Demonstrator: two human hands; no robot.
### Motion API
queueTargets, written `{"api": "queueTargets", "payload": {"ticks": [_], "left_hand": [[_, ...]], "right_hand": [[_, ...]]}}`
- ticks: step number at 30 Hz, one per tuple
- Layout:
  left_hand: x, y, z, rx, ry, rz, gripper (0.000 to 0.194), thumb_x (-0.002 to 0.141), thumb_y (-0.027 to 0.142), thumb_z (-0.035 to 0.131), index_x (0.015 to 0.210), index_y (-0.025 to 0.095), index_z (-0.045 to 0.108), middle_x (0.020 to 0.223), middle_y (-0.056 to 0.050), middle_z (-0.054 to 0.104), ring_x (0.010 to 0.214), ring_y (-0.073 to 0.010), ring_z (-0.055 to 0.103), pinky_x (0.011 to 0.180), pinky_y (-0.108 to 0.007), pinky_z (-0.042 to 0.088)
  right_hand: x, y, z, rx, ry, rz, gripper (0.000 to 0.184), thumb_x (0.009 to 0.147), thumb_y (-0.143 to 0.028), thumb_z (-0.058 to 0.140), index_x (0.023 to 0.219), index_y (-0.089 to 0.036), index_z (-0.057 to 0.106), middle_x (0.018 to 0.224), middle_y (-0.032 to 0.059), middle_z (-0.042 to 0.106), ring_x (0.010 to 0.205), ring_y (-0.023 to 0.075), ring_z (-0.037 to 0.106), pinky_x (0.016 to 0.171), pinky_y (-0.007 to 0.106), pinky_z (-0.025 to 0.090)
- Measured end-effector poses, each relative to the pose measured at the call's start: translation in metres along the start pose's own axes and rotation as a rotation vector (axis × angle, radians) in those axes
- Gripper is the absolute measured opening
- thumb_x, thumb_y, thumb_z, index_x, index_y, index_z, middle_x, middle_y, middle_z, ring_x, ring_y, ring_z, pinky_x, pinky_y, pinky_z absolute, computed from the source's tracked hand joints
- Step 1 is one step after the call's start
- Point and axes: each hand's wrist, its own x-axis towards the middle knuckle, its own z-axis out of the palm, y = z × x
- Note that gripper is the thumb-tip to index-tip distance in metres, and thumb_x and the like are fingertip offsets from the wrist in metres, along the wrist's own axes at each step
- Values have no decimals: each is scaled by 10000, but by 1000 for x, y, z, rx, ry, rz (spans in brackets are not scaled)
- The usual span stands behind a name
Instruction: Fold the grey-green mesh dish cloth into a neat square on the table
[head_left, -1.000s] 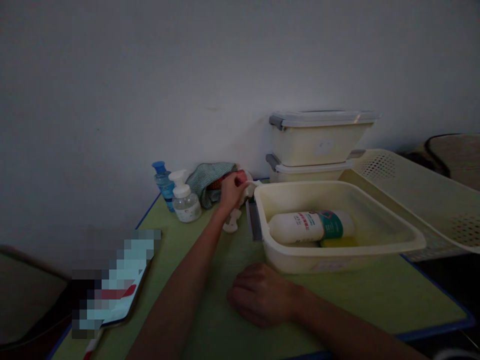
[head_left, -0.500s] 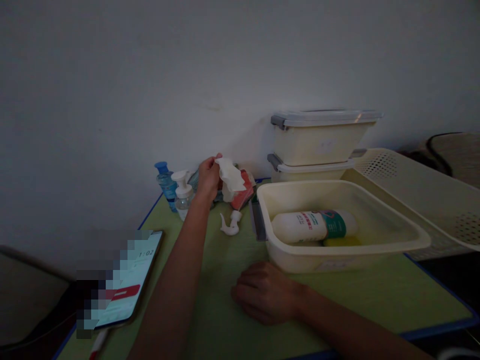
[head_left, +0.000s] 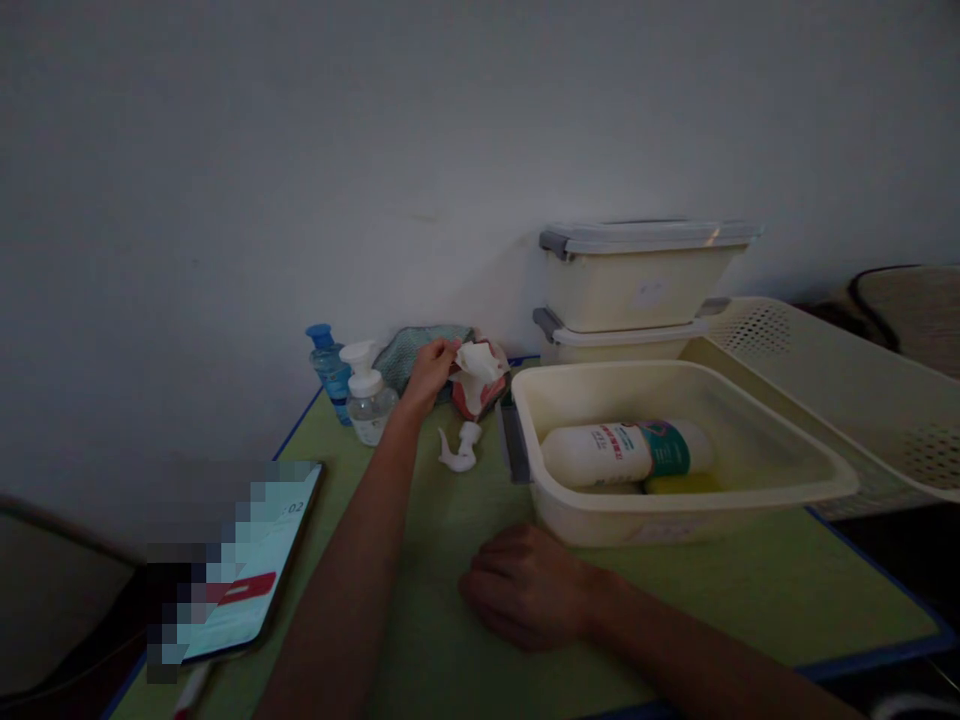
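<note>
My left hand reaches to the back of the table, its fingers pinched on a white tissue. The crumpled tissue lies over a red soft pack, hiding part of it. Directly in front of the pack is a white spray nozzle lying on its side. Behind my left hand sits a bunched grey-green cloth. Curled into a loose fist, my right hand rests on the green table near the open cream bin, with nothing visible in it.
A clear pump bottle and a blue bottle stand at back left. The cream bin holds a white bottle and something yellow. Lidded boxes are stacked behind it, beside a perforated basket. A phone is at left.
My left hand has lowered slightly to the right, bringing the tissue down onto the red pack. More of the grey-green cloth shows. My right hand has stayed in place.
</note>
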Motion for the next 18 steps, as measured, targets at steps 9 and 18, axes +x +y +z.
{"api": "queueTargets", "payload": {"ticks": [9,18], "left_hand": [[-4,-6,-7,190,-149,0,317,861,342,449,610,159,513,641,-22,580,598,-111,554,589,-217,461],[-6,-21,-3,573,139,131,235,728,81,530,949,163,527,1052,-96,580,999,-200,548,910,-360,422]], "right_hand": [[1,0,-3,-4,-10,14,114,838,-206,464,728,-179,480,637,-13,563,549,96,468,495,266,260],[1,0,-5,2,-15,9,99,822,-201,481,727,-178,471,639,-15,564,556,100,464,499,263,265]]}}
